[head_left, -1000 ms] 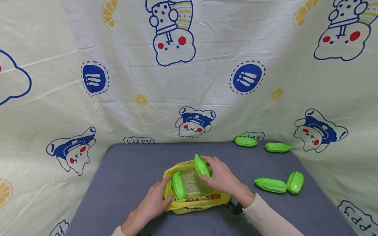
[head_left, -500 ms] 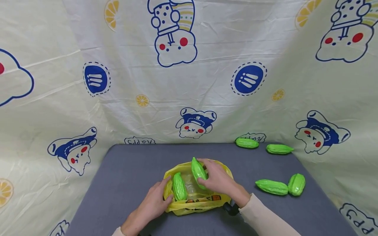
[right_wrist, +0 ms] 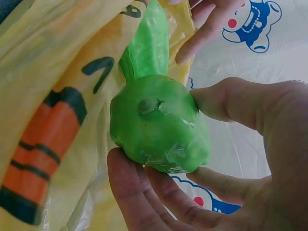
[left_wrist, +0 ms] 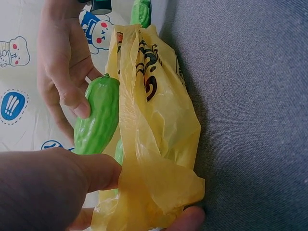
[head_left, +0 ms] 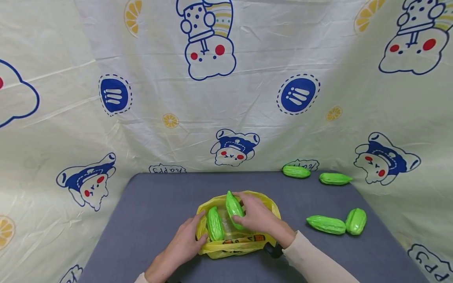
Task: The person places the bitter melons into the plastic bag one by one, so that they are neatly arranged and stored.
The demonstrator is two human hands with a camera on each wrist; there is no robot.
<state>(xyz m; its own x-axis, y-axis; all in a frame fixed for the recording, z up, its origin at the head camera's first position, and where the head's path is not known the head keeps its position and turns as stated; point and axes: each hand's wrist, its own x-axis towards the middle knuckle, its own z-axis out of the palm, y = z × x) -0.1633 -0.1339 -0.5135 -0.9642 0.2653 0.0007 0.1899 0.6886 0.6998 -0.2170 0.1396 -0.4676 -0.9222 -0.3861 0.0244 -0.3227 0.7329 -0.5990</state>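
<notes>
A yellow plastic bag point(head_left: 244, 248) with printed letters lies with its mouth held wide on the table. My left hand point(head_left: 184, 241) grips its left rim, the thumb point(left_wrist: 98, 172) on one side of the plastic and a fingertip showing on the other. Inside, along the left, lies one green bitter melon point(head_left: 214, 226). Over the mouth, my right hand point(head_left: 256, 212) holds a second bitter melon point(head_left: 233, 208) between thumb and fingers, pointed end up and tilted left. The right wrist view shows the stem end of this held bitter melon point(right_wrist: 159, 125) close beside the bag wall.
To the right on the grey table point(head_left: 155, 208), a bitter melon point(head_left: 325, 224) touches another bitter melon point(head_left: 356, 221). Farther back are one bitter melon point(head_left: 296, 171) at the table's rear edge and another bitter melon point(head_left: 335, 179). A printed curtain point(head_left: 148, 78) hangs behind.
My right hand has carried its bitter melon left and a little down, from the bag's right side toward the middle of the mouth. The left hand stays at the rim.
</notes>
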